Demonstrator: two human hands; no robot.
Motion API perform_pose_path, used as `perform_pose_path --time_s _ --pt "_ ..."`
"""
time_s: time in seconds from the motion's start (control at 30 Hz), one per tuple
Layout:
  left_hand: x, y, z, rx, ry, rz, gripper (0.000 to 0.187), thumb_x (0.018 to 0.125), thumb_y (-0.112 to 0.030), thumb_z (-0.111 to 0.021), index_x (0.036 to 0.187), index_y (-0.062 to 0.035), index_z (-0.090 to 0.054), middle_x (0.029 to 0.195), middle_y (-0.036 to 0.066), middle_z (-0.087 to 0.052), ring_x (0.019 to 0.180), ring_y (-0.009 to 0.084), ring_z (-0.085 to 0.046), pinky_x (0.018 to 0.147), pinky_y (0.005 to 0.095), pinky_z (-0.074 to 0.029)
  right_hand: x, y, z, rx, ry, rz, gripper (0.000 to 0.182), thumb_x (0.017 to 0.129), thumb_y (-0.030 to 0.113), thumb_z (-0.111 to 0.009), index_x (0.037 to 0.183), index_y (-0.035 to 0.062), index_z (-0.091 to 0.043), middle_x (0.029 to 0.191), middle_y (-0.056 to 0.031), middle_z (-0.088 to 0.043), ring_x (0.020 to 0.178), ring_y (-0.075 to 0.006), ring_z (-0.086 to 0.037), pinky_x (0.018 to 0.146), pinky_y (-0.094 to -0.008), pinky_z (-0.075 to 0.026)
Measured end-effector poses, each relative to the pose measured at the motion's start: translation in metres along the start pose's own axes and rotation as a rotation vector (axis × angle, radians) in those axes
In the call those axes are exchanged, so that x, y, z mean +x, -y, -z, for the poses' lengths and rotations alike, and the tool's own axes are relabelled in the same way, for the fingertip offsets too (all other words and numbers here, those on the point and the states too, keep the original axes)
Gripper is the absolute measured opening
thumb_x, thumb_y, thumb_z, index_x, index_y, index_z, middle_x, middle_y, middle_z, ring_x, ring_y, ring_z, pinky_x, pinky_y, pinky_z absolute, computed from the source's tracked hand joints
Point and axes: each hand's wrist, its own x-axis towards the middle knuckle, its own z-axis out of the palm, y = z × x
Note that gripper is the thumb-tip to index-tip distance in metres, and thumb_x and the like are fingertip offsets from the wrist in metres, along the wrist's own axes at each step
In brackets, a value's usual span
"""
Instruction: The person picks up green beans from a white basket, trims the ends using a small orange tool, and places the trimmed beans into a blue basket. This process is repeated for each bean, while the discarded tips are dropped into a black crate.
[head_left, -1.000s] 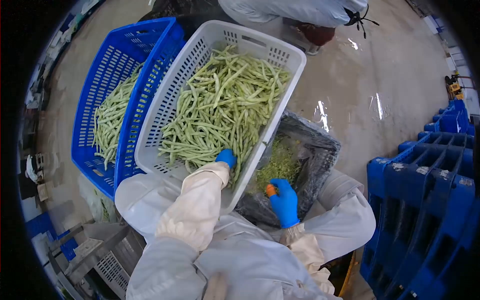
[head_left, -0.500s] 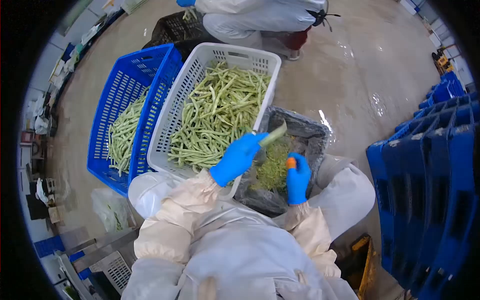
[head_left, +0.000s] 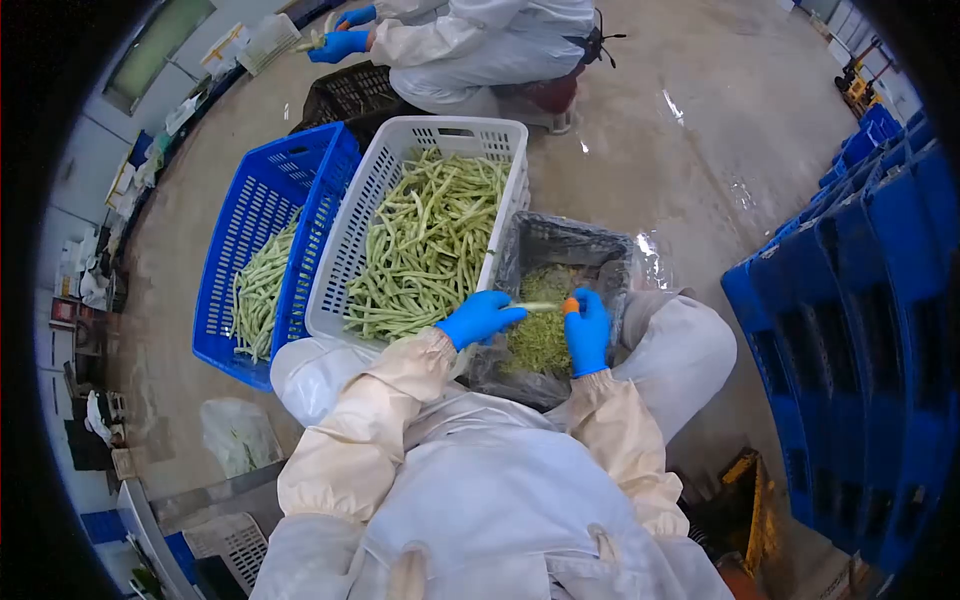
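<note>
My left hand (head_left: 482, 318), in a blue glove, pinches a pale green bean (head_left: 538, 306) that points right. The bean's far end meets the fingers of my right hand (head_left: 589, 335), also blue-gloved and closed. A small orange thing (head_left: 571, 305) shows at my right fingertips; its kind cannot be made out. Both hands are over a dark, plastic-lined crate (head_left: 628, 250) with green trimmings (head_left: 540, 340) in it. Left of the hands, a white crate (head_left: 516, 150) holds many green beans (head_left: 430, 240).
A blue crate (head_left: 215, 270) with more beans stands left of the white one. Beyond, a seated co-worker (head_left: 470, 50) in blue gloves handles beans over a dark crate (head_left: 340, 95). Blue pallets (head_left: 830, 350) are stacked at right. A clear plastic bag (head_left: 240, 435) lies at left.
My left hand has brought the bean down from a raised, tilted position to level, against my right hand. The view has shifted, showing more of the co-worker's hands.
</note>
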Motion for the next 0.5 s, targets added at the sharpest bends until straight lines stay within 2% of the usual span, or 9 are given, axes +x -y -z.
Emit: perform_pose_path --time_s 0.07,0.1,0.17,0.2,0.27,0.33,0.37,0.5 --pt "0.011 0.004 -0.002 -0.183 0.057 0.028 0.028 0.084 -0.024 -0.058 0.105 -0.0049 -0.057 0.062 0.004 -0.056 0.044 0.0105 -0.05 0.039 0.0229 -0.04 -0.003 0.007 -0.001 -0.041 0.074 -0.027 0.02 0.079 0.015 -0.059 0.093 0.0015 -0.058 0.078 -0.011 -0.061 0.066 -0.0208 -0.056 0.062 -0.0333 -0.045" --pt "0.013 0.007 -0.004 -0.179 0.055 0.026 0.028 0.084 -0.024 -0.058 0.105 -0.0049 -0.057 0.062 0.004 -0.056 0.044 0.0105 -0.05 0.039 0.0229 -0.04 -0.004 0.007 -0.002 -0.017 0.111 -0.042 0.019 0.079 0.016 -0.058 0.092 0.0014 -0.058 0.075 -0.0115 -0.061 0.063 -0.0214 -0.057 0.06 -0.0341 -0.045" --pt "0.019 0.014 -0.011 0.01 0.055 -0.064 0.049 0.083 -0.029 -0.057 0.124 -0.0042 -0.047 0.067 0.008 -0.06 0.048 0.0141 -0.056 0.043 0.0275 -0.044 -0.005 0.007 0.0 0.001 0.148 -0.054 0.019 0.079 0.017 -0.058 0.091 0.0014 -0.059 0.071 -0.012 -0.061 0.06 -0.022 -0.057 0.058 -0.035 -0.045" --pt "0.02 0.014 -0.012 0.009 0.052 -0.068 0.049 0.083 -0.029 -0.057 0.124 -0.0042 -0.047 0.067 0.008 -0.06 0.048 0.0141 -0.056 0.043 0.0275 -0.044 -0.004 0.011 0.004 0.005 0.075 -0.037 0.02 0.079 0.017 -0.057 0.092 0.0015 -0.058 0.074 -0.0125 -0.061 0.063 -0.0227 -0.058 0.06 -0.0345 -0.046" --pt "0.022 0.017 -0.012 0.163 0.067 -0.12 0.061 0.083 -0.03 -0.055 0.135 -0.0059 -0.032 0.069 0.008 -0.06 0.049 0.0148 -0.057 0.041 0.0268 -0.043 -0.002 0.011 0.004 0.015 -0.009 -0.024 0.021 0.079 0.017 -0.057 0.094 0.0017 -0.058 0.077 -0.0131 -0.062 0.066 -0.0235 -0.058 0.061 -0.034 -0.046" --pt "0.021 0.019 -0.012 0.044 0.059 -0.059 0.057 0.086 -0.029 -0.053 0.134 -0.0067 -0.034 0.069 0.007 -0.059 0.047 0.013 -0.054 0.039 0.0247 -0.041 0.001 0.007 0.0 -0.023 -0.142 0.128 0.015 0.08 0.008 -0.056 0.092 0.001 -0.058 0.071 -0.0047 -0.058 0.062 -0.0098 -0.052 0.055 -0.0268 -0.042" --pt "0.022 0.018 -0.01 -0.066 0.055 0.001 0.052 0.088 -0.029 -0.05 0.133 -0.0075 -0.036 0.069 0.006 -0.059 0.045 0.0113 -0.051 0.037 0.0226 -0.038 0.003 0.006 0.0 -0.019 -0.145 0.132 0.015 0.08 0.008 -0.056 0.092 0.001 -0.058 0.071 -0.0047 -0.058 0.062 -0.0098 -0.052 0.055 -0.0268 -0.042" --pt "0.012 0.015 -0.007 -0.046 -0.001 0.019 0.051 0.088 -0.028 -0.049 0.132 -0.0056 -0.037 0.07 0.008 -0.06 0.045 0.011 -0.052 0.035 0.0228 -0.038 -0.004 0.012 0.002 -0.023 -0.12 0.088 0.017 0.079 0.008 -0.056 0.095 0.0011 -0.058 0.073 -0.0061 -0.06 0.063 -0.0104 -0.053 0.057 -0.0268 -0.043"
